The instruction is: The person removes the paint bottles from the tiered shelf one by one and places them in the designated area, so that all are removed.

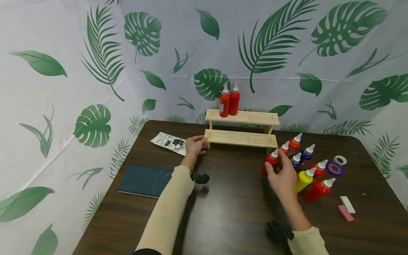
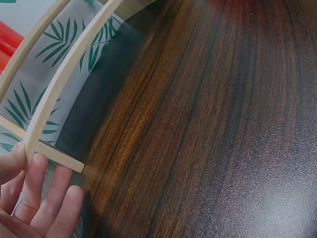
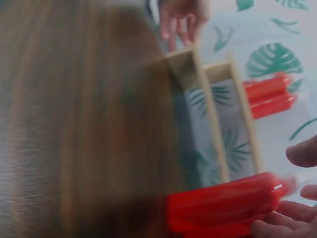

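At the left end of the lower tier of a two-tier wooden shelf (image 1: 240, 138), my left hand (image 1: 195, 147) pinches the board between thumb and fingers. The left wrist view shows the fingers (image 2: 48, 198) beside the shelf's short leg. My right hand (image 1: 283, 177) reaches around the top of a red squeeze bottle (image 1: 267, 167) with a white nozzle, right of the shelf. In the blurred right wrist view, fingertips (image 3: 282, 223) lie at the bottle's neck while the thumb stands apart from it. Two red bottles (image 1: 224, 104) stand on the upper tier's left part.
Right of my right hand are more squeeze bottles: red, blue (image 1: 306, 154) and yellow (image 1: 304, 180). Beyond them lie white and purple tape rolls (image 1: 334, 169) and two erasers (image 1: 345, 212). On the left are a printed sheet (image 1: 169, 142) and a dark blue notebook (image 1: 143, 180).
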Demonstrator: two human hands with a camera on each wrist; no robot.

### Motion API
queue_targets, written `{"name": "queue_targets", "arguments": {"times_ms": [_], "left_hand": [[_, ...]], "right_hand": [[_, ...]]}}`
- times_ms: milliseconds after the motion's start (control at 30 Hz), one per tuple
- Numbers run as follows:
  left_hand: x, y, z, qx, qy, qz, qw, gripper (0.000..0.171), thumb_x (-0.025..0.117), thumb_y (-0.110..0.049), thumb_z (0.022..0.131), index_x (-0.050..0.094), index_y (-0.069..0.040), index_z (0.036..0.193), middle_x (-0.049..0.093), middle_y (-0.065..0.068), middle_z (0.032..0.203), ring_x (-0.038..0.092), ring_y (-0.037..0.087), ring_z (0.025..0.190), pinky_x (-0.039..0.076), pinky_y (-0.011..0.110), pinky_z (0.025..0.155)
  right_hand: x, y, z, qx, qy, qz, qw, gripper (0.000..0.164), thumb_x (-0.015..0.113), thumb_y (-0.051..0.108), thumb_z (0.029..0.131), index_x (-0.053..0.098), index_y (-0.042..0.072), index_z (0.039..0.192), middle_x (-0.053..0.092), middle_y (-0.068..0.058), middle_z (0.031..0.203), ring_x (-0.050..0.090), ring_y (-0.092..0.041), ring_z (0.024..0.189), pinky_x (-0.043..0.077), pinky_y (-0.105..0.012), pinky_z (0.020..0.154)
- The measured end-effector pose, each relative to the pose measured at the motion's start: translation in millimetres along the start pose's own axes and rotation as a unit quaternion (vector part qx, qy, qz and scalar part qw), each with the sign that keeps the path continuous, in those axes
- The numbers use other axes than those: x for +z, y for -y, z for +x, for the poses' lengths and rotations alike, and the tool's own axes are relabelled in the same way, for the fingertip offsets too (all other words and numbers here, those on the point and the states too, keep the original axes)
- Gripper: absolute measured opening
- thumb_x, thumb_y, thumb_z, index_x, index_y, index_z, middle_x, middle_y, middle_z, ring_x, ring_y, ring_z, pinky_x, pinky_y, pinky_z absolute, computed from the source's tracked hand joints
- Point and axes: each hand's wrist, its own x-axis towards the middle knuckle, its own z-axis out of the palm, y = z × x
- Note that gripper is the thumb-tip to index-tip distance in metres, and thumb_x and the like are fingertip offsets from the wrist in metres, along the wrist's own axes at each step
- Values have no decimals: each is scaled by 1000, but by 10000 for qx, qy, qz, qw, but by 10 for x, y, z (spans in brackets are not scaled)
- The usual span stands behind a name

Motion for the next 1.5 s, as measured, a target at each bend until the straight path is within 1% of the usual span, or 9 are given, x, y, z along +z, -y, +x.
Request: {"name": "queue_targets", "arguments": {"times_ms": [167, 300, 433, 533, 767, 1067, 1200, 1367, 1500], "left_hand": [[-44, 9, -17, 20, -1, -14, 10000, 24, 73, -21, 86, 72, -11, 107, 73, 7, 89, 72, 20, 81, 58, 33, 61], [-85, -1, -36, 95, -4, -17, 10000, 24, 73, -21, 86, 72, -10, 108, 73, 8, 89, 72, 19, 80, 58, 33, 62], [-111, -1, -38, 121, -9, 11, 9999, 24, 73, -21, 87, 72, -10, 108, 73, 7, 89, 72, 20, 81, 58, 34, 63], [-117, 7, -35, 100, -8, 2, 9999, 24, 73, -21, 86, 72, -10, 108, 73, 8, 90, 72, 21, 82, 58, 36, 65], [-106, 25, -28, 56, -27, -29, 10000, 24, 74, -21, 85, 72, -10, 106, 73, 8, 88, 72, 17, 75, 58, 34, 61], [-57, 1, -47, 207, 93, -26, 9997, 25, 74, -21, 85, 72, -10, 107, 73, 8, 87, 71, 14, 73, 58, 33, 59], [-28, -14, -48, 223, 214, -9, 9995, 26, 74, -22, 85, 72, -10, 109, 73, 8, 88, 71, 14, 73, 58, 33, 60], [-47, -2, -52, 144, 195, -8, 9997, 26, 74, -21, 85, 72, -11, 108, 73, 7, 87, 71, 15, 74, 58, 36, 64], [-91, 26, -35, 162, 177, -19, 9997, 26, 74, -22, 85, 72, -11, 109, 73, 7, 86, 71, 15, 75, 58, 36, 65]], "right_hand": [[-119, 276, -30, -565, -337, 20, 9978, 63, 66, 22, 91, 38, 16, 147, 45, -14, 142, 46, -35, 127, 44, -51, 98], [-166, 505, 62, -1097, -465, 4, 9929, 57, 66, 25, 90, 45, 16, 142, 47, -12, 141, 47, -34, 125, 45, -52, 97], [-94, 727, 281, -1682, -309, 33, 9853, 53, 67, 25, 90, 50, 14, 139, 50, -12, 138, 49, -33, 123, 46, -52, 96], [32, 890, 495, -1903, 13, 56, 9817, 52, 65, 25, 92, 49, 12, 139, 50, -13, 138, 50, -32, 123, 46, -51, 96], [411, 1189, 1024, -1578, 919, 484, 9820, 59, 59, 28, 95, 37, 10, 147, 42, -13, 147, 43, -32, 132, 42, -49, 102], [726, 1348, 1606, -1105, 1197, 916, 9824, 67, 52, 25, 99, 16, 8, 153, 27, -14, 155, 32, -34, 139, 29, -45, 112], [737, 1382, 1701, -1007, 1194, 1049, 9821, 65, 51, 23, 100, 16, 13, 154, 30, -13, 153, 34, -32, 137, 29, -44, 113], [761, 1373, 1691, -1165, 894, 883, 9852, 54, 52, 20, 99, 32, 9, 148, 48, -18, 136, 48, -33, 122, 39, -44, 105], [798, 1344, 1620, -1338, 674, 977, 9839, 45, 54, 16, 98, 43, 4, 140, 50, -20, 128, 50, -34, 116, 43, -44, 100]]}}
